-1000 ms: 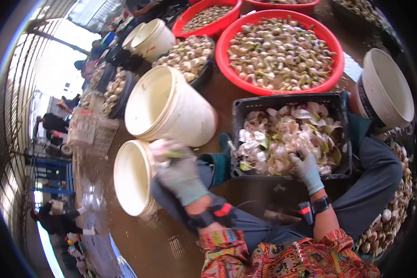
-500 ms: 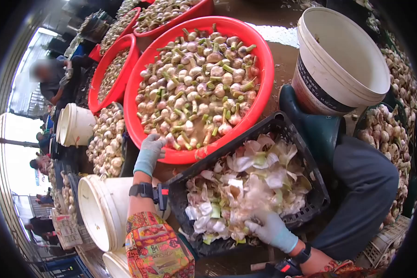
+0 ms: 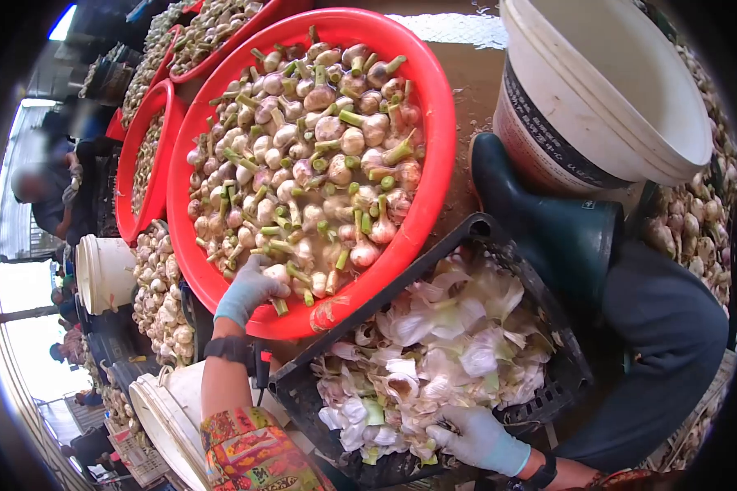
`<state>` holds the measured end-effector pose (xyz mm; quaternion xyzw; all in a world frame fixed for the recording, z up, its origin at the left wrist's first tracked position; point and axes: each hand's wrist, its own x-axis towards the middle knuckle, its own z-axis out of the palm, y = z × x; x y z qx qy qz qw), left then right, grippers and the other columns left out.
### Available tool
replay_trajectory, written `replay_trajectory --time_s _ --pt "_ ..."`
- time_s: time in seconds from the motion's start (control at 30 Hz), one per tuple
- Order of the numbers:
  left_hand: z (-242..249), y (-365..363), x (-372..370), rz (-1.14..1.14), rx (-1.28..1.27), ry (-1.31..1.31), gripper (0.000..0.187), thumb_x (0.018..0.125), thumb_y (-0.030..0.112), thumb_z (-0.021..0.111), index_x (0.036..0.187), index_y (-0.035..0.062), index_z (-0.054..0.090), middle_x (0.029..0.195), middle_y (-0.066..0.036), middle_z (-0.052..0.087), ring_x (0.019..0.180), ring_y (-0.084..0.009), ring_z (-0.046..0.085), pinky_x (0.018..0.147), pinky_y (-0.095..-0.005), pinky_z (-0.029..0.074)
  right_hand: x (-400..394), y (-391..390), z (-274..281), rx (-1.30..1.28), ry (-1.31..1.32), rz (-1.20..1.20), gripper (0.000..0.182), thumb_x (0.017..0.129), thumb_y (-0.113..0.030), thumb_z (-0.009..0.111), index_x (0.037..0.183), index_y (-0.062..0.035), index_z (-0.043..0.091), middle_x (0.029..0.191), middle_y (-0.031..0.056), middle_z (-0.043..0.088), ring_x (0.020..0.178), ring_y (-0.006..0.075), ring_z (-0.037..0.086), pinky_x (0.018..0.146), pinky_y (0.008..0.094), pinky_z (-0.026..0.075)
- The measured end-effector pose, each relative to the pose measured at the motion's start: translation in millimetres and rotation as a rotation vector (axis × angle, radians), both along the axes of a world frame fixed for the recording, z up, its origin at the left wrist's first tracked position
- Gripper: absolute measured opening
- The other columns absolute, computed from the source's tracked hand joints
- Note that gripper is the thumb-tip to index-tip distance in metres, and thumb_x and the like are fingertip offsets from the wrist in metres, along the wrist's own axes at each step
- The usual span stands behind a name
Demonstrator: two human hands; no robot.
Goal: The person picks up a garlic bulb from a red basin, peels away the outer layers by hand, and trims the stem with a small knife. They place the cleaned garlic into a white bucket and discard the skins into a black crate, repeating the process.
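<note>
The left hand (image 3: 254, 291) is over the near edge of the big red tub (image 3: 439, 139), with its gloved fingers down by the garlic bulbs (image 3: 329, 128) next to the rim. The bulbs lie in a heap inside the tub, and brown water (image 3: 329, 209) shows between some of them. The left grip is bent a bit, but I cannot tell if it holds a bulb or only touches one. The right hand (image 3: 477, 442) is low at the near end of the black crate (image 3: 567, 370), right by the loose skins (image 3: 422, 315). Its fingers are curled, and a small dark thing (image 3: 448, 425) shows at them; I cannot tell what it is, or how tight that grip is. To do this well, I think it is best to take one bulb at a time, from the top of the heap near the rim. Hold it by its round, fat part. Wet bulbs may be slippery, so a snug hold is good, but not a hard squeeze. Lift it straight up, so the green stems around it do not catch. The right hand does best low and calm over the crate, so the light skins do not get knocked out.
</note>
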<state>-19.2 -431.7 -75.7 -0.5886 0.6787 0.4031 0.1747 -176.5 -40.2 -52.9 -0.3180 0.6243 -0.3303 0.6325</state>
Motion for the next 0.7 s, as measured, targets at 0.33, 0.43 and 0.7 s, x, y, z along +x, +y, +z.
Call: replay_trajectory --time_s 0.33,0.43,0.7 --pt "85 255 -5 0.867 -0.145 1.103 0.029 0.09 0.024 0.06 0.111 0.0055 0.053 0.096 -0.007 0.058 0.091 -0.0195 0.058 0.079 -0.038 0.052 -4 26 48 -0.58 0.224 -0.11 0.046 0.093 -0.036 0.051 0.127 -0.0058 0.044 0.081 0.0172 0.064 0.073 0.0368 0.063 0.063 0.0434 0.049" --pt "68 328 16 0.994 0.101 1.291 0.037 0.096 0.037 0.047 0.115 0.0048 0.053 0.104 -0.008 0.058 0.096 -0.0221 0.057 0.085 -0.0403 0.048 -2 36 57 -0.562 0.311 0.057 0.053 0.093 -0.038 0.047 0.137 -0.0092 0.035 0.078 0.0198 0.064 0.07 0.0383 0.061 0.06 0.0472 0.047" --pt "68 409 16 1.108 -0.246 1.171 0.037 0.091 0.022 0.059 0.118 -0.0009 0.049 0.115 -0.012 0.053 0.107 -0.0228 0.054 0.094 -0.0358 0.045 28 55 38 -0.526 0.39 0.346 0.049 0.093 -0.037 0.044 0.138 -0.0206 0.033 0.077 0.0198 0.064 0.068 0.0412 0.061 0.062 0.0503 0.047"
